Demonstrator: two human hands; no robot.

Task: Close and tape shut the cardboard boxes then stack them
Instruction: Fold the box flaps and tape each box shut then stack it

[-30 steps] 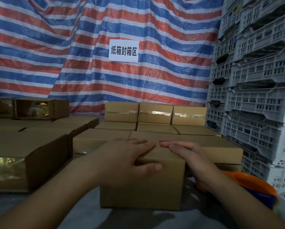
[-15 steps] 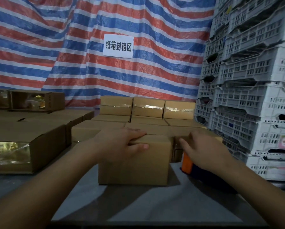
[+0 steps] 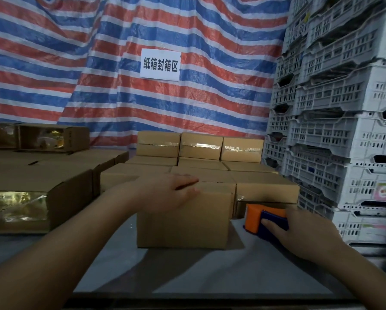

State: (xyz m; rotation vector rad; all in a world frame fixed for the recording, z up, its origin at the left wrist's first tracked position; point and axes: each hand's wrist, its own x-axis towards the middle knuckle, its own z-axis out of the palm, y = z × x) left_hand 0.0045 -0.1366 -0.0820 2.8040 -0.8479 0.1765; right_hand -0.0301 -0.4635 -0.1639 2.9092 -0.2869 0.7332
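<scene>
A brown cardboard box point(image 3: 183, 222) stands on the grey table in front of me, its top flaps folded down. My left hand point(image 3: 165, 193) lies flat on the box's top left, thumb on the front face, pressing the flaps. To the box's right, my right hand point(image 3: 299, 233) grips an orange and blue tape dispenser point(image 3: 258, 217) that sits low beside the box. Behind are taped boxes point(image 3: 201, 145) in a stacked row at the back.
Boxes with clear tape and open sides point(image 3: 30, 198) fill the left of the table. White plastic crates point(image 3: 344, 130) are stacked high on the right. A striped tarp with a white sign point(image 3: 160, 64) hangs behind. Bare grey table point(image 3: 187, 276) lies in front of me.
My right hand left the box top, dropped to the right and took hold of the tape dispenser. My left hand stayed on the box top.
</scene>
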